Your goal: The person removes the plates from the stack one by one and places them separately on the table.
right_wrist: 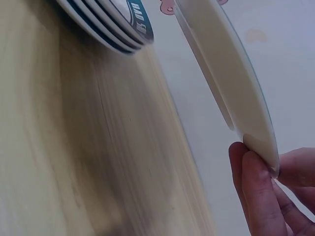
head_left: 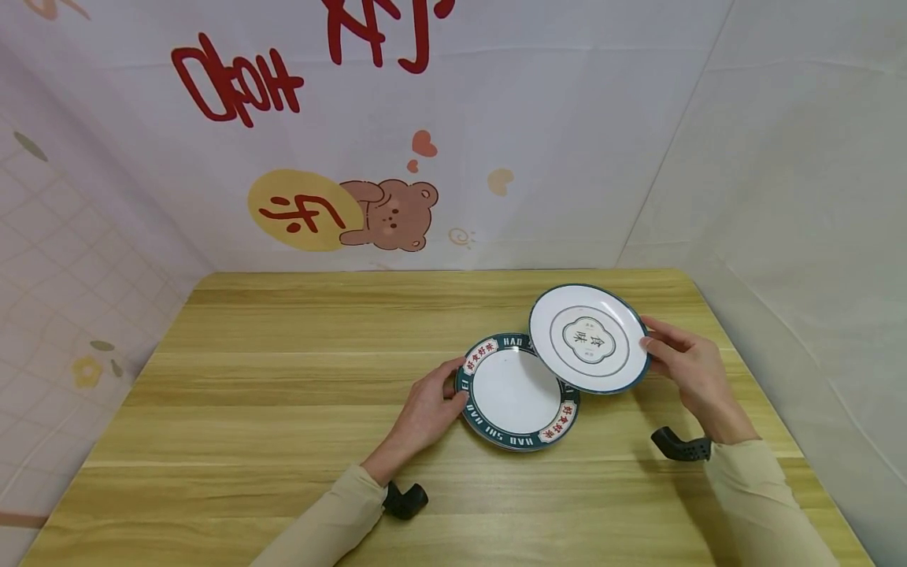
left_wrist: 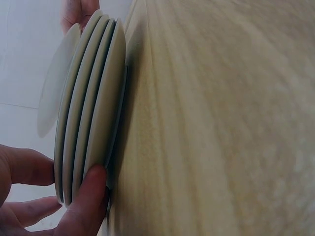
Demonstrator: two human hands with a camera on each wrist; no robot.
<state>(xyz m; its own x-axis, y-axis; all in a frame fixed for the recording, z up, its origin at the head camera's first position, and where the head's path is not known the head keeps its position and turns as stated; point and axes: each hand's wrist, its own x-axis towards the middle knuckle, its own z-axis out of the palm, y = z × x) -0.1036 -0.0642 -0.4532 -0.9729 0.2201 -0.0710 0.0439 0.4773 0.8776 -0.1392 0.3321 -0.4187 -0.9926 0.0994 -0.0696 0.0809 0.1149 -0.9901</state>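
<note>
Both hands bare: left hand [head_left: 428, 405], right hand [head_left: 690, 374]. Long sleeves, pale beige, plain, lightly creased; left sleeve [head_left: 329, 524] and right sleeve [head_left: 761, 496] end at the wrist, just behind each hand. Dark fittings at both cuffs, inner side: left wrist fitting [head_left: 406, 502] black, stubby, bent, blunt-ended; right wrist fitting [head_left: 682, 446] black, looks longer, curved to a blunt tip. Finer detail on both too small to read.

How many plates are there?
5 visible: one blue-rimmed plate in the right hand, four in the stack gripped by the left hand; more may be hidden underneath.
</note>
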